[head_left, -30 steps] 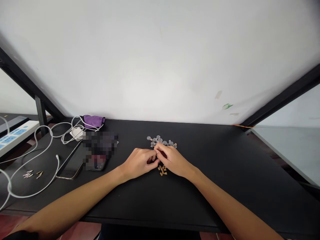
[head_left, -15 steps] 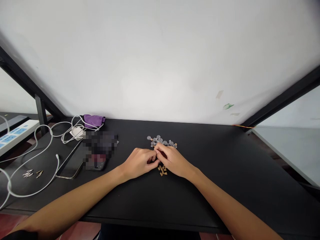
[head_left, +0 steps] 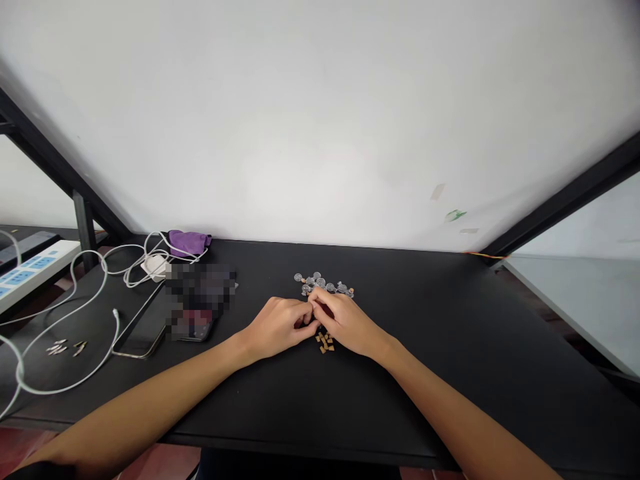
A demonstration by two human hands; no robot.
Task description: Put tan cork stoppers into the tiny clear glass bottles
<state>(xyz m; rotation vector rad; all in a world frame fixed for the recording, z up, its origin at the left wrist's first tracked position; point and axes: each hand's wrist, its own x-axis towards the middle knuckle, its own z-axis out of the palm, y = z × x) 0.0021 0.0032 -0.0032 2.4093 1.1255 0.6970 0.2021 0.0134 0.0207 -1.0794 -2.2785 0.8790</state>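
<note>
My left hand (head_left: 278, 327) and my right hand (head_left: 344, 320) meet at the middle of the black table (head_left: 450, 347), fingertips pinched together over something too small to make out. Just behind the fingers lies a cluster of small clear round pieces (head_left: 320, 283). Under my right hand, toward me, sits a little heap of small tan pieces (head_left: 325, 343). Both hands rest on the tabletop with fingers curled.
At the left lie a phone (head_left: 145, 330), a blurred dark item (head_left: 200, 293), a white charger with looping cables (head_left: 100, 267), a purple cloth (head_left: 187, 241) and a few small metal bits (head_left: 65, 348). A power strip (head_left: 30, 272) sits far left. A white wall rises behind.
</note>
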